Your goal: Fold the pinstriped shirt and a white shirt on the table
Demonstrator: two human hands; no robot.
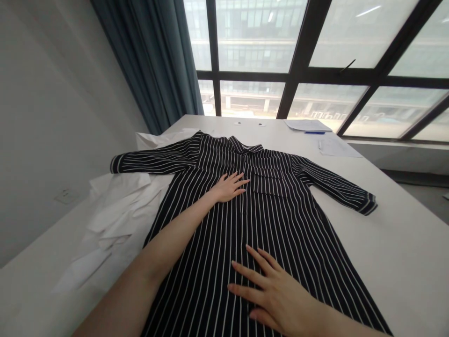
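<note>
A black shirt with white stripes [224, 224] lies spread face up, its collar [242, 146] at the far end and both sleeves stretched out to the sides. My left hand [228, 187] rests flat on the chest, fingers spread, beside the button placket and left of the chest pocket [269, 182]. Nearer to me, my right hand [271, 292] is over the lower front with its fingers apart. Whether its palm touches the cloth, I cannot tell. Neither hand grips anything. The shirt's bottom edge runs out of view.
The shirt is on a white table [400, 248]. Crumpled white cloth or paper [119, 210] lies along the left side by the wall. Papers [308, 125] and a blue pen [315, 133] are at the far right. Behind stand a blue curtain [157, 61] and a large window.
</note>
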